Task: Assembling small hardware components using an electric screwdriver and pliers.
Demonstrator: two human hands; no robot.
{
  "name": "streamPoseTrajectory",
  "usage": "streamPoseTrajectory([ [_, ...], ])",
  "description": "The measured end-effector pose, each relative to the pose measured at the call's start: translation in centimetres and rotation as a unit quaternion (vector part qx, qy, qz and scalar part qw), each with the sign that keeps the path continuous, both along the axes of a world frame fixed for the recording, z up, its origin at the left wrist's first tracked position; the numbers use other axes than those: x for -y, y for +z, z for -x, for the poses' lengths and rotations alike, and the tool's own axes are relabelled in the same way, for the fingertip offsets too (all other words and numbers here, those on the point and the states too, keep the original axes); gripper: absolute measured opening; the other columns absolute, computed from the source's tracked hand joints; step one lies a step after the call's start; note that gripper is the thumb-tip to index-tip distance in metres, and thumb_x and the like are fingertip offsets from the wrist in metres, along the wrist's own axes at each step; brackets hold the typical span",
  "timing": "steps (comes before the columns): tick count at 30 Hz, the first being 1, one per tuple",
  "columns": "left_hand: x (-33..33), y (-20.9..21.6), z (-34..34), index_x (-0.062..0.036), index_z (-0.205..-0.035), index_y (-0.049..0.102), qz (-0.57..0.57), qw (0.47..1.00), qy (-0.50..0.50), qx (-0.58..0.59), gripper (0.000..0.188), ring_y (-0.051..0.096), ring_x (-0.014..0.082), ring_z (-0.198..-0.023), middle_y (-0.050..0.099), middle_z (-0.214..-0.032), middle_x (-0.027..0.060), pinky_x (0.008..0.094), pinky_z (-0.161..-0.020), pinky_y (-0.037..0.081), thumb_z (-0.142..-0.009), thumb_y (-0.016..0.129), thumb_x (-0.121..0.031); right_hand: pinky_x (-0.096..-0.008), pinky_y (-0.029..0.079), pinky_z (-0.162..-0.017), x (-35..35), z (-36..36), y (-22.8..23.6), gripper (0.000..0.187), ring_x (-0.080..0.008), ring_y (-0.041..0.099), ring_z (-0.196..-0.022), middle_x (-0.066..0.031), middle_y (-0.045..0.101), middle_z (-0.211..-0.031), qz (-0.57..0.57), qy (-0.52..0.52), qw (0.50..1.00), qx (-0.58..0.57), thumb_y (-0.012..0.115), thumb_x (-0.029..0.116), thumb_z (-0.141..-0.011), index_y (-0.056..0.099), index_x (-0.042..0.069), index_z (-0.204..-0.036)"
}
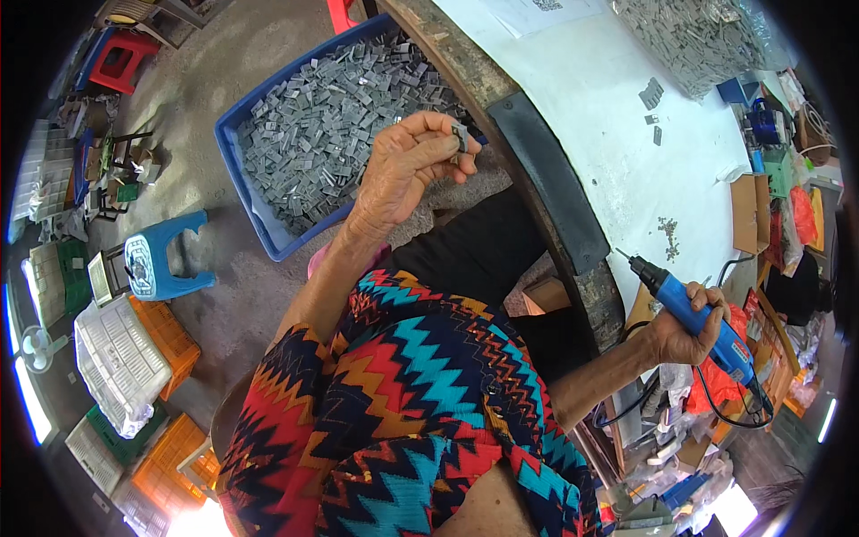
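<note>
Head view: near the tub [233, 166], I see the left hand [413, 163] pinching a small, flat grey piece [460, 135]; the right hand [687, 333] grips a powered driver [675, 297].

Bright over most of the frame. Very white on the desk [608, 161] at the upper right, with only faint shadows. Shiny spots on the clear plastic bag [769, 46] at the top right. Soft patches of light on the floor [192, 116] at the upper left. Dark under the desk, close to the middle. White glare at the lower left and lower right, and thin bright strips near both sides. Black in all four corners. Bent and stretched near the rim. Pretty sharp at the left hand [413, 166] and the right hand [691, 331], fuzzier far out.
</note>
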State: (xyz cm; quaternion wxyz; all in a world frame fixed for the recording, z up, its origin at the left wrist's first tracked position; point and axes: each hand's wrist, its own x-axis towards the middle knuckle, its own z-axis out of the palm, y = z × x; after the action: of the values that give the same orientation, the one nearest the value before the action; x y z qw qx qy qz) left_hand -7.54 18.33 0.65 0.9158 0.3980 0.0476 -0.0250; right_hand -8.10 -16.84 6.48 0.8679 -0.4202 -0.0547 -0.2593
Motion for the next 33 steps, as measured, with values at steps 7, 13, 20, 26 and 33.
streamPoseTrajectory([
  [7, -0.1, 0.1, 0.5, 0.0004, -0.092, 0.054, -0.030, 0.999, 0.019, 0.020, 0.012, 0.062, 0.0180, -0.071, 0.062, -0.088, 0.0171, 0.0272, -0.060, 0.051, -0.084, 0.055, -0.009, -0.0309, 0.039, -0.066, -0.5, 0.1, 0.2, 0.020, -0.0167, 0.048, -0.065, -0.0128, 0.053, -0.082, -0.011, 0.006, 1.000, -0.005, 0.058, 0.003, -0.074, 0.049, 0.003, -0.092],
  [13, 0.4, 1.3, 0.5, 0.0023, -0.091, 0.052, -0.077, 0.996, 0.032, 0.026, 0.011, 0.062, 0.0185, -0.070, 0.062, -0.088, 0.0174, 0.0275, -0.060, 0.051, -0.083, 0.052, -0.004, -0.0313, 0.039, -0.066, -0.6, 0.6, 0.5, 0.019, -0.0168, 0.048, -0.065, -0.0130, 0.053, -0.082, 0.009, 0.013, 1.000, -0.004, 0.056, 0.004, -0.076, 0.051, 0.003, -0.094],
  [20, 3.3, 3.5, 0.0, 0.0038, -0.091, 0.051, -0.099, 0.994, -0.033, 0.014, 0.011, 0.058, 0.0143, -0.062, 0.061, -0.081, 0.0142, 0.0231, -0.053, 0.046, -0.081, 0.052, -0.002, -0.0318, 0.039, -0.062, 1.1, 3.2, 1.1, 0.022, -0.0158, 0.046, -0.059, -0.0138, 0.052, -0.081, -0.019, 0.082, 0.990, -0.112, 0.055, 0.007, -0.077, 0.051, 0.001, -0.098],
  [26, 7.4, 5.1, 0.6, 0.0022, -0.091, 0.054, -0.169, 0.980, -0.098, 0.027, 0.011, 0.051, 0.0063, -0.057, 0.061, -0.077, 0.0079, 0.0161, -0.051, 0.037, -0.081, 0.052, 0.001, -0.0267, 0.044, -0.050, -0.6, 7.2, 1.9, 0.028, -0.0147, 0.052, -0.054, -0.0108, 0.056, -0.071, 0.149, 0.054, 0.943, -0.293, 0.065, 0.004, -0.067, 0.053, 0.001, -0.092],
  [33, 9.3, 10.3, 2.9, 0.0037, -0.088, 0.053, -0.167, 0.955, -0.116, 0.218, 0.011, 0.050, 0.0129, -0.063, 0.055, -0.078, 0.0125, 0.0209, -0.054, 0.039, -0.077, 0.054, 0.001, -0.0268, 0.046, -0.060, -1.6, 11.6, 2.0, 0.044, -0.0147, 0.059, -0.067, -0.0071, 0.061, -0.076, 0.513, 0.160, 0.760, -0.365, 0.079, 0.016, -0.062, 0.053, 0.002, -0.095],
])
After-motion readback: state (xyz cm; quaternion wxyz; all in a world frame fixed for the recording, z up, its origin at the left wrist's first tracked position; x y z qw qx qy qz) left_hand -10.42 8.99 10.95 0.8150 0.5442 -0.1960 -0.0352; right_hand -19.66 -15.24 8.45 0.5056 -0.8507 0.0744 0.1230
